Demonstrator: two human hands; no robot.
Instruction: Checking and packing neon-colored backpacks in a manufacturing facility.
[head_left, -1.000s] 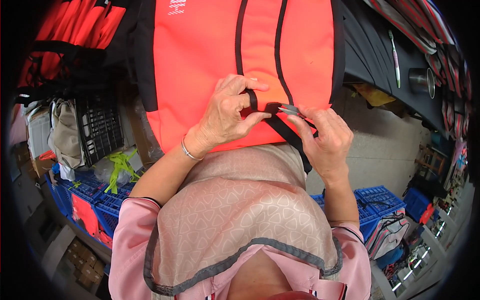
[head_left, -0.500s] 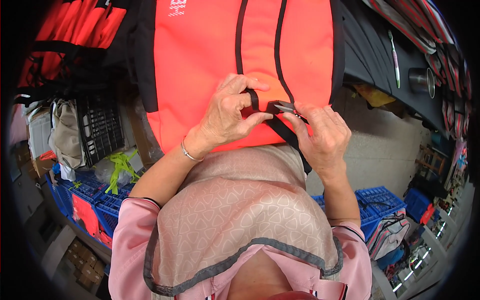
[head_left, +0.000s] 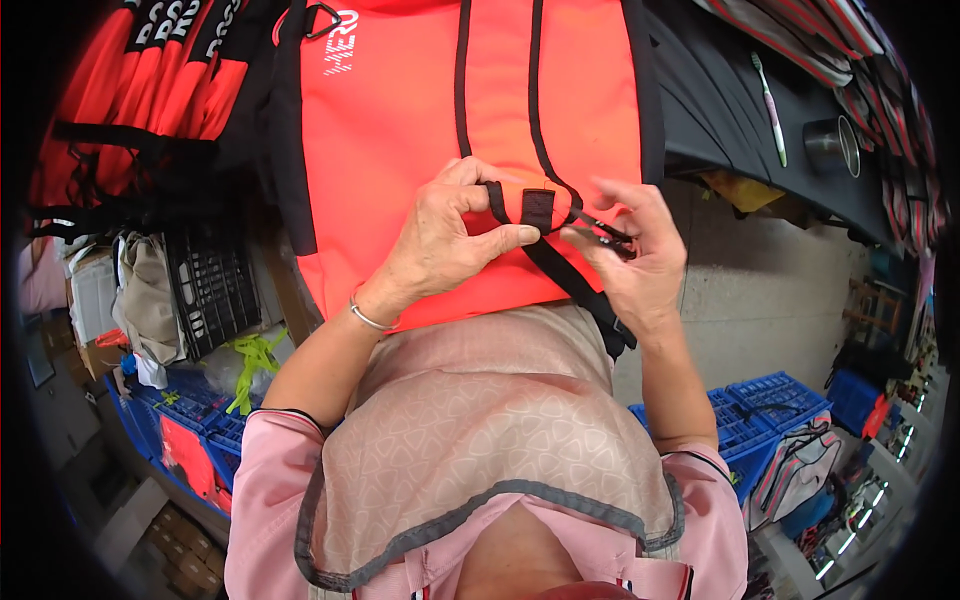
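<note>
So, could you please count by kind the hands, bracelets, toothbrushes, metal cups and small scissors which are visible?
Hands (left hand, right hand): 2
Silver bracelet: 1
Toothbrush: 1
Metal cup: 1
Small scissors: 1
Total: 6

Dark scissors (small) in right hand.

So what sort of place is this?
Probably a bag-making workshop: a large orange-and-black fabric bag fills the centre, small dark metal snips sit in the right hand, and similar orange-and-black fabric pieces form a row at upper left.
</note>
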